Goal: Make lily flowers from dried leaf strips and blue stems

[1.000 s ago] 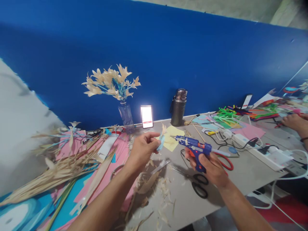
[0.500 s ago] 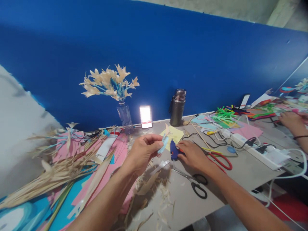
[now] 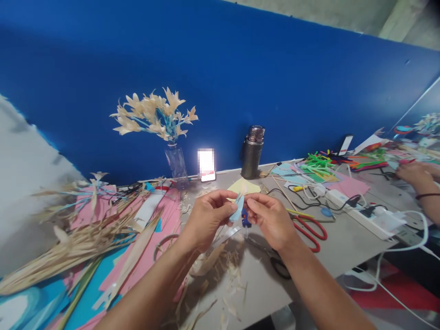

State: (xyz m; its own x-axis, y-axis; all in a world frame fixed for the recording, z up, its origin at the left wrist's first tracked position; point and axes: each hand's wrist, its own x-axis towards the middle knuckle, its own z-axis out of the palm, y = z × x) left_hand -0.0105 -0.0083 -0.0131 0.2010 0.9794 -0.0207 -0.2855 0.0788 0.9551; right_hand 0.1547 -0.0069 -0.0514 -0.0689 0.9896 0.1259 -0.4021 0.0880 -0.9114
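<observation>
My left hand (image 3: 213,214) pinches a light blue paper piece (image 3: 237,209) between thumb and fingers, with a pale husk tip (image 3: 243,189) showing above it. Closed fingers of my right hand (image 3: 270,216) meet its right edge and pinch there. Partly hidden behind that hand, a blue glue gun (image 3: 245,219) lies on the table. Black-handled scissors (image 3: 280,268) are under my right wrist, mostly covered. Red-handled scissors (image 3: 314,229) lie to its right. A yellow paper sheet (image 3: 252,187) lies just beyond my fingers.
Dried husks (image 3: 79,247) and pink paper (image 3: 137,256) cover the left side. At the back stand a vase (image 3: 177,167) of husk flowers, a phone (image 3: 206,166) and a dark flask (image 3: 252,153). A power strip (image 3: 360,215) and another person's hand (image 3: 414,176) are at right.
My right hand has left the glue gun and come up left to the blue paper piece. The glue gun stays on the table. My left hand still holds the piece.
</observation>
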